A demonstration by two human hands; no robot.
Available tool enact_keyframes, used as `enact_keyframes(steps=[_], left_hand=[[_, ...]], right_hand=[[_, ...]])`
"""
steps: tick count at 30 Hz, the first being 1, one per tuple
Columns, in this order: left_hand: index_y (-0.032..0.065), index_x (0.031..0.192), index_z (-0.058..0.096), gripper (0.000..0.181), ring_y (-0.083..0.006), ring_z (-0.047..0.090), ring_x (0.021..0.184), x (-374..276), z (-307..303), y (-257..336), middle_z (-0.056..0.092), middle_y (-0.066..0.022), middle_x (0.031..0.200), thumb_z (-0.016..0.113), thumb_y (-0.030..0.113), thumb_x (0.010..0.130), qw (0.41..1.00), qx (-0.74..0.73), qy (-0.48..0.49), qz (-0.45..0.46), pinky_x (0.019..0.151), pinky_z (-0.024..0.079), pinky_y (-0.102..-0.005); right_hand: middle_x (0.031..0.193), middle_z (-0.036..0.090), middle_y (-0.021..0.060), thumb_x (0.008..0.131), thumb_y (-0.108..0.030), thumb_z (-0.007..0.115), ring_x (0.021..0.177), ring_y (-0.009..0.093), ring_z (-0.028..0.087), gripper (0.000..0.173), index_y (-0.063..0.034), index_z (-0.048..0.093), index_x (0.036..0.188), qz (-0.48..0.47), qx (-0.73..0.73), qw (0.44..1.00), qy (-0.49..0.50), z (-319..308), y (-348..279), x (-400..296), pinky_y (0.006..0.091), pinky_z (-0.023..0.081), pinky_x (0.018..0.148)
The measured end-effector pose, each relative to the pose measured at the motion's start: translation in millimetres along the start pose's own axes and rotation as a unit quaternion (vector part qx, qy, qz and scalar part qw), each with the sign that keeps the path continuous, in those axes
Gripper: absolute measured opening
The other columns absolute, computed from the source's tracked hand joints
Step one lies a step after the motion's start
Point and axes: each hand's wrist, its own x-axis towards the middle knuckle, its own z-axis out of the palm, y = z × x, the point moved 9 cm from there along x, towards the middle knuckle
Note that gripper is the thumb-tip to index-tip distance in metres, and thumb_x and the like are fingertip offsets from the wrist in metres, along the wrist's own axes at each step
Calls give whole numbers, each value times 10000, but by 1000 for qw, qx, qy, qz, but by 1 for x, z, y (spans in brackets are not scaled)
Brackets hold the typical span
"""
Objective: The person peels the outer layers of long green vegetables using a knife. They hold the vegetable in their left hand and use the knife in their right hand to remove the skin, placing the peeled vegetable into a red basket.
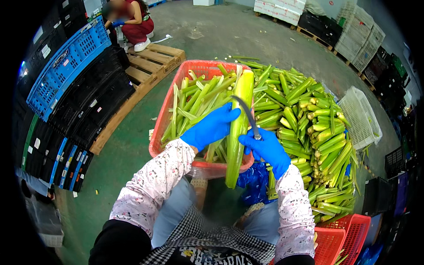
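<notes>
My left hand [213, 127], in a blue glove, grips a thick green vegetable stalk [239, 132] from its left side, near the middle. The stalk stands lengthwise before me over a red plastic basket [155, 135] that holds trimmed green stems and peelings [195, 106]. In my gloved right hand [265, 147] is a curved knife [249, 116], its dark blade arching up across the stalk. Some fingers of that hand also touch the stalk's right edge. A large heap of cut green stalks [298, 99] lies to the right of the basket.
A white plastic basket [359, 116] stands beyond the heap, and red baskets [356, 232] sit at lower right. On the left, black crates [96, 96] and a blue crate [71, 66] rest by a wooden pallet [149, 63]. A person [135, 23] crouches behind it.
</notes>
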Motion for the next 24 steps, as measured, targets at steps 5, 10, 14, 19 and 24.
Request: enact_keyframes(steps=[5, 10, 14, 19, 24], left_hand=[[31, 1303, 412, 524, -183, 592, 946, -12, 4, 20, 582, -104, 1075, 640, 168, 851, 985, 155, 73, -27, 826, 493, -317], [9, 1172, 500, 489, -180, 588, 888, -23, 3, 38, 600, -109, 1021, 716, 186, 771, 855, 485, 148, 112, 768, 477, -299], [37, 1129, 520, 471, -267, 625, 891, -26, 16, 41, 626, -158, 991, 727, 213, 744, 783, 574, 191, 142, 758, 486, -364], [94, 1144, 520, 434, -364, 632, 870, -30, 22, 40, 645, -186, 937, 693, 200, 760, 729, 630, 230, 139, 719, 498, -409], [104, 1174, 522, 446, -392, 618, 856, -31, 28, 41, 633, -212, 929, 672, 174, 760, 689, 662, 239, 173, 701, 499, -423]], right_hand=[[806, 647, 63, 842, -289, 675, 667, 141, 592, 281, -50, 612, 976, -174, -11, 962, 212, -63, -30, -7, 295, 476, 559], [838, 651, 120, 838, -215, 652, 683, 261, 639, 199, -100, 600, 992, -266, -261, 880, 295, -60, -63, -23, 344, 505, 601], [829, 656, 136, 833, -186, 641, 722, 277, 661, 203, -91, 609, 1009, -271, -355, 847, 290, -48, -75, -32, 348, 520, 626], [844, 643, 122, 814, -225, 614, 709, 349, 619, 183, -131, 580, 967, -279, -373, 835, 293, -43, -79, -37, 409, 500, 596], [840, 645, 121, 814, -246, 602, 723, 350, 622, 183, -129, 576, 953, -249, -399, 838, 278, -41, -79, -33, 421, 499, 606]])
